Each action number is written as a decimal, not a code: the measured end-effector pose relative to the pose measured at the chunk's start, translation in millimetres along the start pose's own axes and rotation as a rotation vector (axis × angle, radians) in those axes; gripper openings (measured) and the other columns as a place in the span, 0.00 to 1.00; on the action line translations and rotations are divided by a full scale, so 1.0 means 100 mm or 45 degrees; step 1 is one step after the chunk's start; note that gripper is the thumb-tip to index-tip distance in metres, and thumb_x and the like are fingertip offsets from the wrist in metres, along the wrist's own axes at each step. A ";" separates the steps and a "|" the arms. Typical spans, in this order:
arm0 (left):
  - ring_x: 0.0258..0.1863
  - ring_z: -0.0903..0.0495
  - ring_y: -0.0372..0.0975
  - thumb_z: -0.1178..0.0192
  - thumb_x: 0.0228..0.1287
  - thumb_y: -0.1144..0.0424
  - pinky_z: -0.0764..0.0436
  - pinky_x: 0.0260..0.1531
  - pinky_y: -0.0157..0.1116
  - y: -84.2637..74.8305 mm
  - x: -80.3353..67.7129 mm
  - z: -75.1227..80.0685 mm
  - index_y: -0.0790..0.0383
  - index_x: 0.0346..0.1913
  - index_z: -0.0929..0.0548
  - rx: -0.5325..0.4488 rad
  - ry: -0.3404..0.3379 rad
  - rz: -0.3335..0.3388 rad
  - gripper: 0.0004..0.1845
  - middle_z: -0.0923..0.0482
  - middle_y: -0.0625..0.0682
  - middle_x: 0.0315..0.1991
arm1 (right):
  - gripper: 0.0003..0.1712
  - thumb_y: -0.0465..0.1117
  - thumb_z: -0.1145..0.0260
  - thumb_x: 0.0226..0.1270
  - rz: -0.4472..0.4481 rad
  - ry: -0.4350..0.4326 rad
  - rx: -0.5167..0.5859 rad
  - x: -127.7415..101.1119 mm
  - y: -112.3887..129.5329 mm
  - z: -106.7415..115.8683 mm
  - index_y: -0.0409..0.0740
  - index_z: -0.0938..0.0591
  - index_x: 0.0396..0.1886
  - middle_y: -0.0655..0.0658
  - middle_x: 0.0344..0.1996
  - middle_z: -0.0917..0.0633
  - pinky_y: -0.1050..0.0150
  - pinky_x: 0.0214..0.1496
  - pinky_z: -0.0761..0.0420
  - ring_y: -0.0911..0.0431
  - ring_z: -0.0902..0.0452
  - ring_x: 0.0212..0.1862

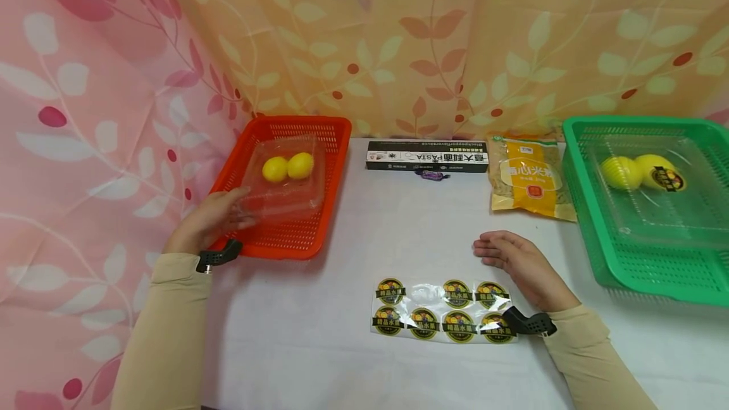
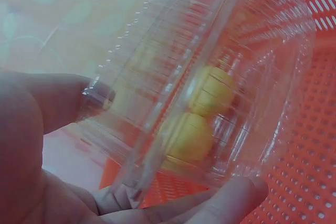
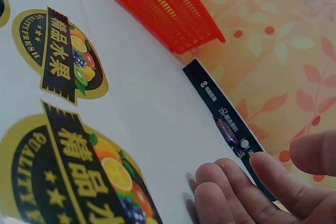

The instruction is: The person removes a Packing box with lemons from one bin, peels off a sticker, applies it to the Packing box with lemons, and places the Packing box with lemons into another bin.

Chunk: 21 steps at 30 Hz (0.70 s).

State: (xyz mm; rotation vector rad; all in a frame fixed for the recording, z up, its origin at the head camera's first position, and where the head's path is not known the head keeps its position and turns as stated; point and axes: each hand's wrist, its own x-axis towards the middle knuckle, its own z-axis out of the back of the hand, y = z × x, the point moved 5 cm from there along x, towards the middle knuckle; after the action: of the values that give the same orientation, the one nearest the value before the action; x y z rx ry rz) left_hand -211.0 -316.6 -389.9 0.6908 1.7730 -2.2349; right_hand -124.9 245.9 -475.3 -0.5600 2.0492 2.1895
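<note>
My left hand grips the near left side of a clear plastic clamshell box, its thumb on one side and its fingers below. Two round yellow fruits, like lemons, show through the plastic. The box is tilted over the red basket. My right hand hovers over the white table with fingers loosely bent and nothing in them. Just below it lies a sheet of round fruit stickers, black and gold; one place in its top row is blank.
A green basket at the right holds another clear box with two yellow fruits and one sticker. Along the back lie a black and white pasta box, a purple wrapped candy and a yellow bag of rice noodles.
</note>
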 end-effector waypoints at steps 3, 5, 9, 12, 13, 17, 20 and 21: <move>0.47 0.09 0.44 0.48 0.82 0.45 0.14 0.54 0.39 -0.03 -0.02 0.01 0.71 0.65 0.30 -0.006 0.005 -0.033 0.29 0.12 0.48 0.38 | 0.29 0.46 0.54 0.89 0.001 0.004 -0.005 0.00 0.00 0.00 0.24 0.33 0.70 0.37 0.60 0.17 0.68 0.58 0.18 0.63 0.16 0.54; 0.47 0.09 0.44 0.48 0.83 0.45 0.14 0.53 0.39 -0.05 -0.04 0.02 0.69 0.63 0.26 -0.002 0.001 -0.056 0.27 0.12 0.49 0.38 | 0.29 0.46 0.53 0.89 -0.002 0.003 -0.013 0.00 0.00 0.00 0.24 0.33 0.71 0.36 0.61 0.17 0.68 0.58 0.18 0.63 0.16 0.54; 0.47 0.09 0.45 0.47 0.82 0.44 0.13 0.50 0.36 -0.09 -0.11 0.04 0.67 0.51 0.20 0.014 -0.029 -0.099 0.25 0.13 0.51 0.36 | 0.29 0.47 0.53 0.89 -0.008 0.001 -0.022 -0.01 0.01 0.00 0.25 0.32 0.71 0.35 0.62 0.18 0.68 0.58 0.18 0.63 0.17 0.55; 0.46 0.09 0.44 0.48 0.82 0.44 0.13 0.49 0.33 -0.14 -0.18 0.03 0.63 0.51 0.21 0.046 -0.023 -0.145 0.23 0.10 0.49 0.39 | 0.29 0.47 0.51 0.89 -0.009 0.004 -0.022 -0.01 0.00 0.00 0.25 0.32 0.71 0.35 0.61 0.17 0.68 0.58 0.17 0.63 0.16 0.54; 0.46 0.09 0.43 0.48 0.82 0.45 0.14 0.49 0.33 -0.16 -0.20 0.02 0.64 0.54 0.23 0.043 -0.014 -0.163 0.22 0.09 0.49 0.40 | 0.29 0.47 0.51 0.89 -0.008 0.006 -0.024 -0.01 0.00 -0.01 0.25 0.32 0.71 0.35 0.61 0.17 0.68 0.58 0.17 0.63 0.16 0.54; 0.45 0.08 0.43 0.48 0.83 0.47 0.14 0.50 0.33 -0.28 -0.30 -0.05 0.63 0.55 0.26 0.045 0.027 -0.232 0.20 0.09 0.49 0.42 | 0.30 0.48 0.50 0.88 -0.005 0.012 -0.036 -0.01 0.01 -0.01 0.25 0.32 0.71 0.34 0.62 0.18 0.67 0.58 0.17 0.62 0.16 0.54; 0.46 0.09 0.44 0.46 0.82 0.48 0.15 0.51 0.34 -0.37 -0.34 -0.13 0.61 0.48 0.22 0.052 0.063 -0.261 0.17 0.08 0.49 0.43 | 0.31 0.50 0.49 0.88 -0.016 0.017 -0.057 -0.01 0.02 -0.02 0.26 0.32 0.72 0.33 0.63 0.18 0.67 0.57 0.17 0.61 0.16 0.54; 0.46 0.09 0.44 0.45 0.82 0.49 0.15 0.52 0.34 -0.40 -0.35 -0.17 0.59 0.45 0.21 0.052 0.077 -0.269 0.15 0.09 0.48 0.43 | 0.32 0.50 0.49 0.88 -0.019 0.019 -0.065 -0.01 0.03 -0.02 0.26 0.32 0.72 0.33 0.63 0.19 0.67 0.57 0.17 0.61 0.16 0.54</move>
State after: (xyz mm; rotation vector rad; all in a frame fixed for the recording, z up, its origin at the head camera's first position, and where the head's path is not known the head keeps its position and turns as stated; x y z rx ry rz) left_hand -193.7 -294.4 -341.7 0.6105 1.9149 -2.4153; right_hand -124.4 243.6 -472.5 -0.5964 1.9948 2.2411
